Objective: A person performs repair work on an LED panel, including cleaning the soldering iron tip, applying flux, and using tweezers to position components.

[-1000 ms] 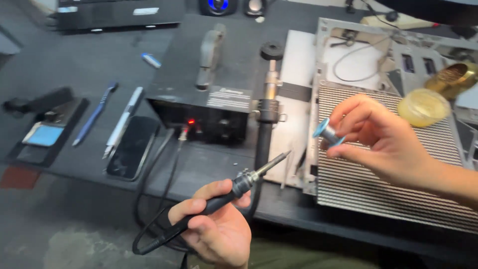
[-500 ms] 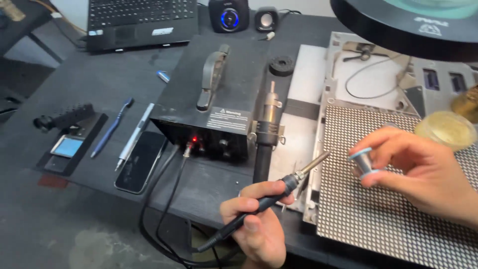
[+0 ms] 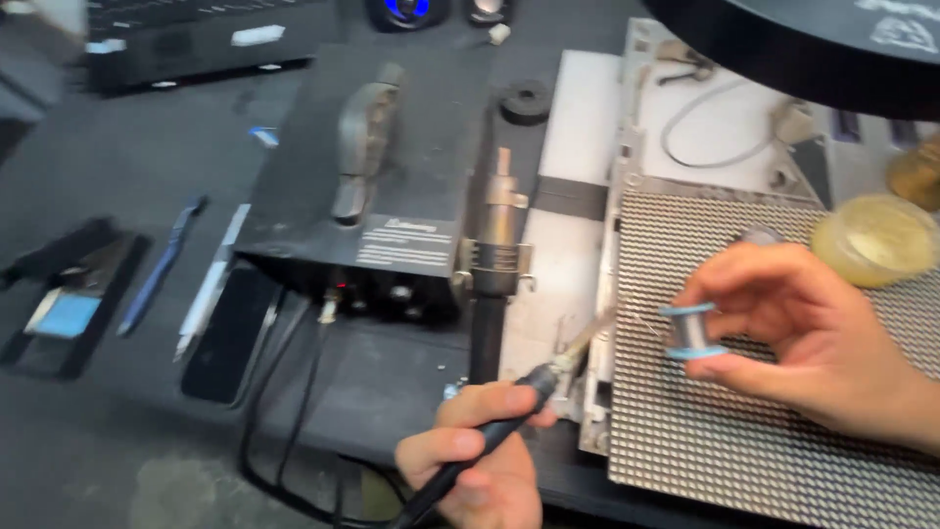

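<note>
- Gripping the black-handled soldering iron (image 3: 509,416), left hand (image 3: 475,465) angles its tip toward the grey dotted panel (image 3: 744,421).
- Right hand (image 3: 813,343) pinches a small blue-rimmed solder spool (image 3: 693,330) just beyond that tip.
- Next, judging by this: wire and tip must meet precisely.

- The left hand (image 3: 480,460) slid toward the bench's near edge, keeping its grip on the soldering iron (image 3: 509,407).
- The iron's tip swung closer to the dotted panel (image 3: 744,431) edge.
- The right hand (image 3: 813,343) carried the small solder spool (image 3: 691,330) down over the panel, nearer the iron.
- The black lamp head (image 3: 813,49) came into sight overhead.
</note>
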